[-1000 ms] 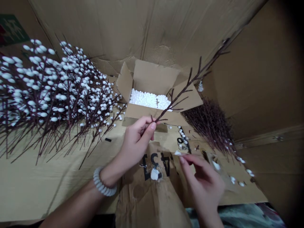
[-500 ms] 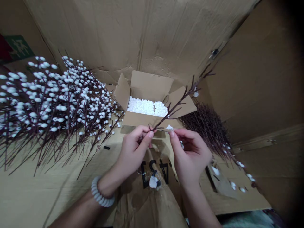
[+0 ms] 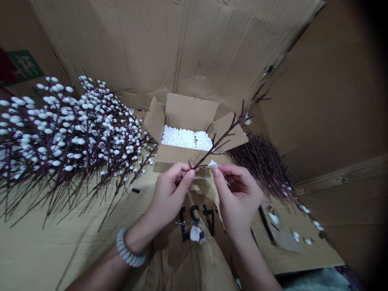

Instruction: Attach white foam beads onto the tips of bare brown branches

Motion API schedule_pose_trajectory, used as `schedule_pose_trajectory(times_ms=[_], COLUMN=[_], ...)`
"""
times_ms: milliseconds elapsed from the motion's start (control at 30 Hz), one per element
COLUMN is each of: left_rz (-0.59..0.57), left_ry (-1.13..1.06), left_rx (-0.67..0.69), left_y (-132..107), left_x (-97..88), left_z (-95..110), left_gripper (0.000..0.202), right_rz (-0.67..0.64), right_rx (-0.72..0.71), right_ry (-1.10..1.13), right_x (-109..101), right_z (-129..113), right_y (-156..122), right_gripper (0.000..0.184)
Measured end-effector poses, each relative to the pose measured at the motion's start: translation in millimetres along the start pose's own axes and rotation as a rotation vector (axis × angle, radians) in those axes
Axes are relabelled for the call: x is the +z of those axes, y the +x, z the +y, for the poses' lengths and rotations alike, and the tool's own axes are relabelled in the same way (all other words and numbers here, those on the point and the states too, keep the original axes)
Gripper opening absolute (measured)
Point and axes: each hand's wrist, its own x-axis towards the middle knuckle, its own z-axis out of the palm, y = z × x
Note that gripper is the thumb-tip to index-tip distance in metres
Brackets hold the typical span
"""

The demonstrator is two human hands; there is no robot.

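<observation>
My left hand (image 3: 171,194) pinches the lower end of a dark bare branch (image 3: 228,131) that slants up to the right over the box. A white coiled band sits on that wrist. My right hand (image 3: 239,194) pinches a small white foam bud (image 3: 212,163) and holds it against a twig of the branch, close to my left fingertips. Just behind both hands an open cardboard box (image 3: 184,153) holds many white foam buds (image 3: 183,137).
A large heap of dark branches covered with white buds (image 3: 66,133) lies at the left. A pile of bare branches (image 3: 263,161) lies at the right. Loose buds (image 3: 306,226) are scattered on the cardboard surface. Cardboard walls close in the back and right.
My right hand rose from the cardboard at lower right with a white bud and brought it to the branch. The branch tip dropped lower.
</observation>
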Motion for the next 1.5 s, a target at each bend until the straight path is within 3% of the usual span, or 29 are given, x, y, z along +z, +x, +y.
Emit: schedule_pose_trajectory(times_ms=[467,800,933,1133,1367,1500], left_rz=[-0.001,-0.015,-0.023,-0.022,-0.021,-0.021], left_ry=[0.015,0.0,-0.01,-0.007,0.012,0.024], left_rx=[-0.009,-0.059,-0.065,-0.072,-0.061,-0.061], left_y=[-2,-1,0,-1,-2,-2], left_x=[0.0,1.2,1.3,0.6,1.3,1.0], left_z=[0,1,0,1,-1,-1], left_gripper=[0.015,0.015,0.015,0.015,0.014,0.015], right_rz=[0.023,0.08,0.053,0.034,0.187,0.198], right_rx=[0.085,-0.15,-0.172,-0.146,-0.022,0.022], right_ry=[0.156,0.014,-0.005,-0.013,0.159,0.176], right_x=[-2,0,2,3,-1,-3], right_z=[-1,-13,-14,-14,-7,-2], right_y=[4,10,11,12,18,21], right_gripper=[0.004,0.009,0.009,0.005,0.005,0.005])
